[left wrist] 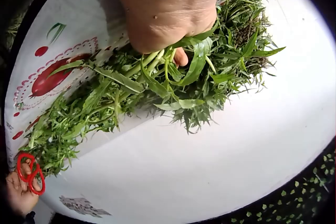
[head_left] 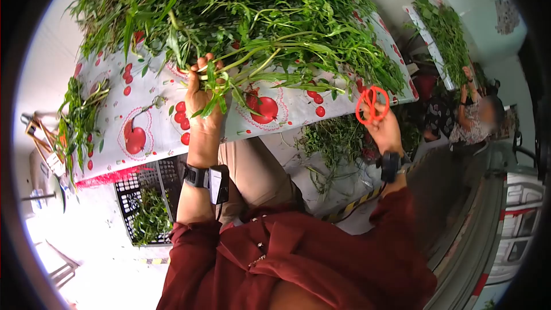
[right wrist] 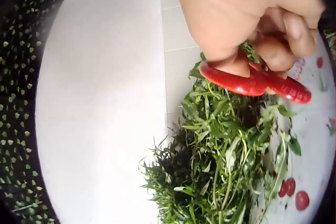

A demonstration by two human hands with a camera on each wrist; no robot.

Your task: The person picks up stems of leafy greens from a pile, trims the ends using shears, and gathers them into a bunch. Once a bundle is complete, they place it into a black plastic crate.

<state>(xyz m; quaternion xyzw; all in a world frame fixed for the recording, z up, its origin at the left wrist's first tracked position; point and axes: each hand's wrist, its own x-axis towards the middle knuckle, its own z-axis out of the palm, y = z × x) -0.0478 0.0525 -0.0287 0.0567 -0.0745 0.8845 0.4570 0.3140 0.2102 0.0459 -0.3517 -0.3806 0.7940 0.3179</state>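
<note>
My left hand point(head_left: 205, 99) is over the front half of the table, fingers curled around the stems of some long leafy greens point(head_left: 255, 64). The cut-looking stem ends poke out beside the palm in the left wrist view, and leaves hang over the wrist. To the right, near the table's front edge, my right hand point(head_left: 385, 131) holds a pair of scissors point(head_left: 372, 105) by its red loop handles. In the right wrist view the thumb and fingers pass through the red loops point(right wrist: 236, 83); the blades are hidden.
A large heap of greens point(head_left: 229, 6) covers the table's far side. A smaller bunch point(head_left: 80, 115) lies at the left edge of the fruit-print tablecloth point(head_left: 229, 129). Below stand a black crate point(head_left: 163, 175) and more greens point(head_left: 333, 143). Another person point(head_left: 473, 117) sits at right by a second table.
</note>
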